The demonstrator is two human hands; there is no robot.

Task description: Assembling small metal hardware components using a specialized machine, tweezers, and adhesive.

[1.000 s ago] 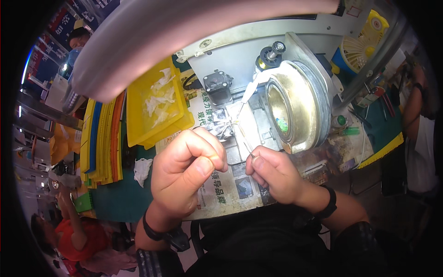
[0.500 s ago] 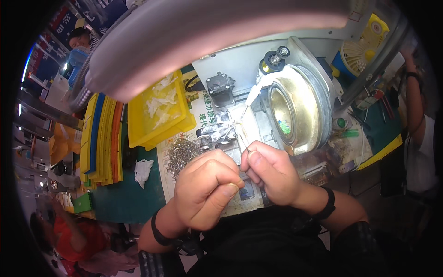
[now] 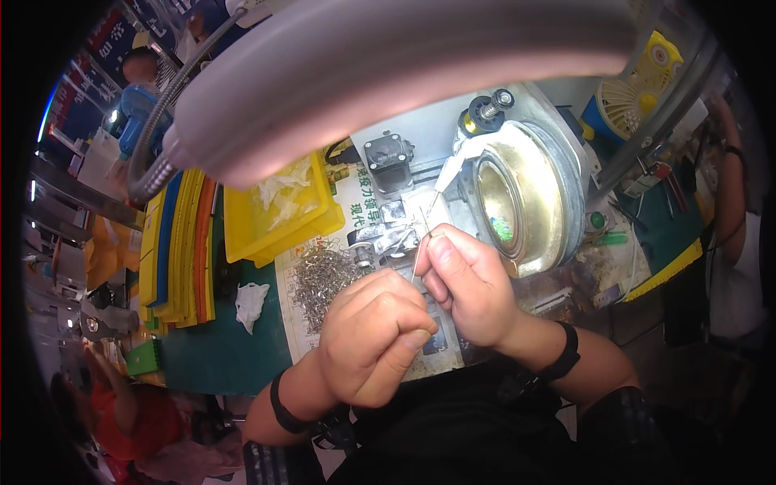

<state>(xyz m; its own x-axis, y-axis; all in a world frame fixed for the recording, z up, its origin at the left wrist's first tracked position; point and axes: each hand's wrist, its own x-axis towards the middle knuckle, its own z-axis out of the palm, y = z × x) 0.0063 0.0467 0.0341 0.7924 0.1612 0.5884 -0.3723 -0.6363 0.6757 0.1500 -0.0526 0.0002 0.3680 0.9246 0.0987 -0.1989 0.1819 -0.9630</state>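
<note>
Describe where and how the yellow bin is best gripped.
Probably by the near rim of the yellow bin, coming from the worker's side, thumb inside and fingers outside: that wall faces the worker unobstructed, while the lamp hides the far end. Keep it level, since loose white scraps lie inside.

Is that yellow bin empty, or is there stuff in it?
Not empty: the yellow bin has crumpled white pieces inside. The lamp hides its far part.
</note>
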